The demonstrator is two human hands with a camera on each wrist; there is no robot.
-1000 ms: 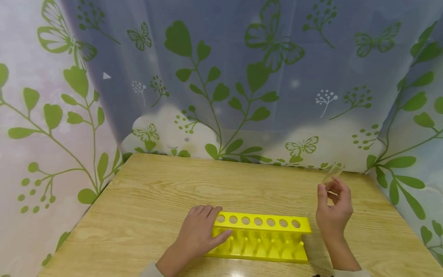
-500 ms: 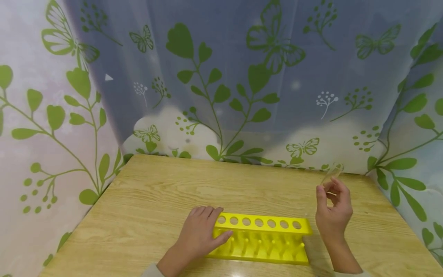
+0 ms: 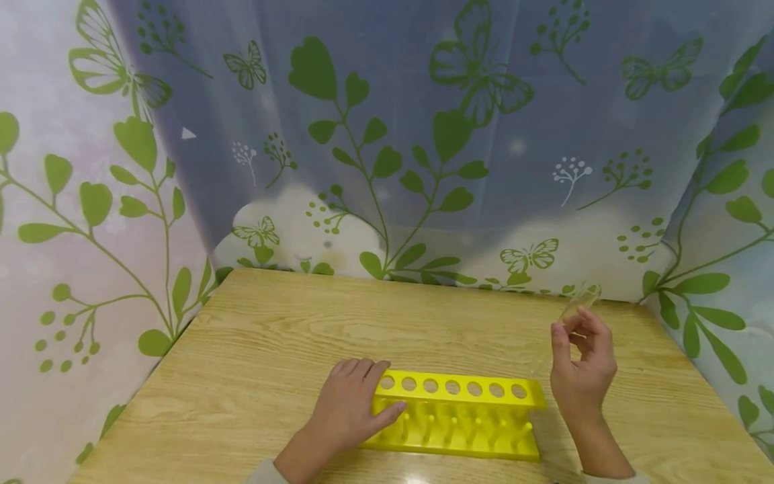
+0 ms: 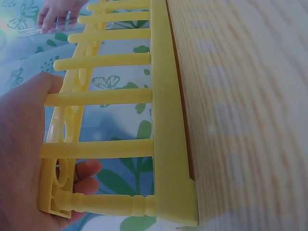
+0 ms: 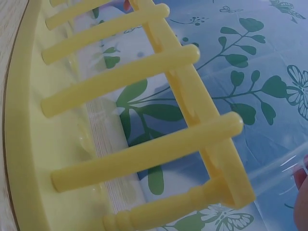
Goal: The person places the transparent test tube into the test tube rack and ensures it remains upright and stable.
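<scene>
A yellow test tube rack [image 3: 459, 398] stands on the table, with a row of round holes on top and a row of pegs below. My left hand [image 3: 347, 407] grips its left end. In the left wrist view, the thumb and fingers [image 4: 88, 185] wrap around the rack's top bar. My right hand [image 3: 583, 366] pinches a clear test tube [image 3: 583, 304] just beyond the rack's right end. The tube is tilted and hard to make out. In the right wrist view the tube [image 5: 279, 171] shows behind the rack's end, with only part of the hand [image 5: 302, 192] visible.
A wood-grain table [image 3: 290, 323] lies under the rack. Curtains [image 3: 387, 154] printed with leaves and butterflies close in the back and both sides.
My right hand has shifted very slightly left with the test tube. The left hand and the rack stay in place.
</scene>
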